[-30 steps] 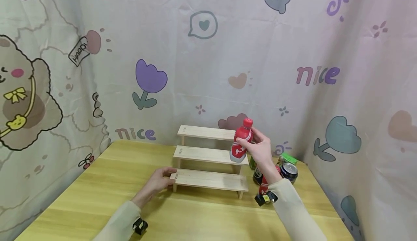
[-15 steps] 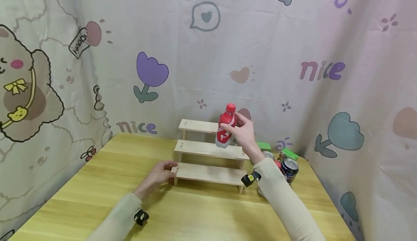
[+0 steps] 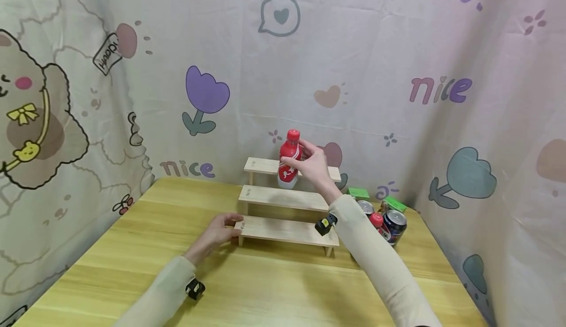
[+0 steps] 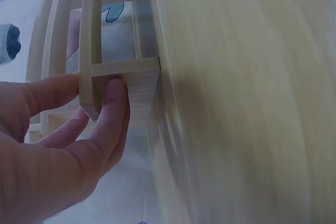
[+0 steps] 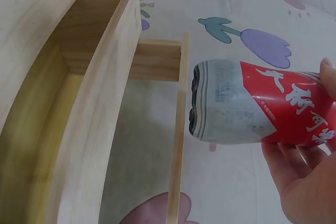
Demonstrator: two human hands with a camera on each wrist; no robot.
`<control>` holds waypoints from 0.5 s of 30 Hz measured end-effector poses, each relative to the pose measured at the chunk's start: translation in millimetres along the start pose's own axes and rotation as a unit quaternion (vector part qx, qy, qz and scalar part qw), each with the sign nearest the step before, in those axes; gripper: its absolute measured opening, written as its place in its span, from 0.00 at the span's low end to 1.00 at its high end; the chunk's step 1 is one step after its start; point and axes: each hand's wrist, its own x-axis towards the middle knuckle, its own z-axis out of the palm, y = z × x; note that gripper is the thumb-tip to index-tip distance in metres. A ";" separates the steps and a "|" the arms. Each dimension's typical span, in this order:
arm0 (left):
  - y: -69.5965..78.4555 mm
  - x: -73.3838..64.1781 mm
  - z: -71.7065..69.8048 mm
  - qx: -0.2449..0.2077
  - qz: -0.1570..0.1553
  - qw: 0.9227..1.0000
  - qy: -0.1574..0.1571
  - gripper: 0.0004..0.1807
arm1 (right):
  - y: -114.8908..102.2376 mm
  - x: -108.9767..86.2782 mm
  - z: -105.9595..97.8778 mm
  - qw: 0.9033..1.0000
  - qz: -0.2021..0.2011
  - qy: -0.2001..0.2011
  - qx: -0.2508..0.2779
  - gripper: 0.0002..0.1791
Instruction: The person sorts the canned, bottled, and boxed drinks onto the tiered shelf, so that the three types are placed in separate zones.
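Observation:
A red plastic bottle [image 3: 288,165] with a red cap and white lettering is held upright by my right hand [image 3: 314,166]. In the head view it overlaps the top and middle boards of a three-step wooden display rack [image 3: 287,197]. The right wrist view shows the bottle's clear base [image 5: 220,103] just off the edge of the top board [image 5: 179,129]. My left hand [image 3: 218,231] pinches the left end of the lowest board, thumb on top. From the left wrist view, its fingers [image 4: 111,111] reach underneath against the leg [image 4: 128,67].
Right of the rack stand a dark can [image 3: 394,225], a second red-capped bottle [image 3: 376,219], a silver-topped can [image 3: 365,207] and green-topped packs [image 3: 358,193], partly hidden by my right sleeve [image 3: 376,248]. A printed curtain [image 3: 283,71] hangs behind the wooden table [image 3: 265,287].
My right hand has carried the red bottle leftward and up, from the rack's right end to over its middle, and the bottle is more upright. The left hand stays at the lowest board.

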 end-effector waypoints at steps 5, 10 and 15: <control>0.1 1.2 1.1 -0.003 0.007 1.000 -0.003 0.24 | 2.5 13.2 5.2 1.000 -0.008 0.000 0.003 0.40; -0.6 2.0 0.3 0.006 0.010 1.000 -0.005 0.23 | 2.0 29.6 12.4 1.000 -0.011 0.003 0.014 0.39; -0.9 0.5 1.2 0.006 0.004 1.000 -0.002 0.24 | 0.5 41.8 19.6 0.999 0.003 -0.009 0.033 0.40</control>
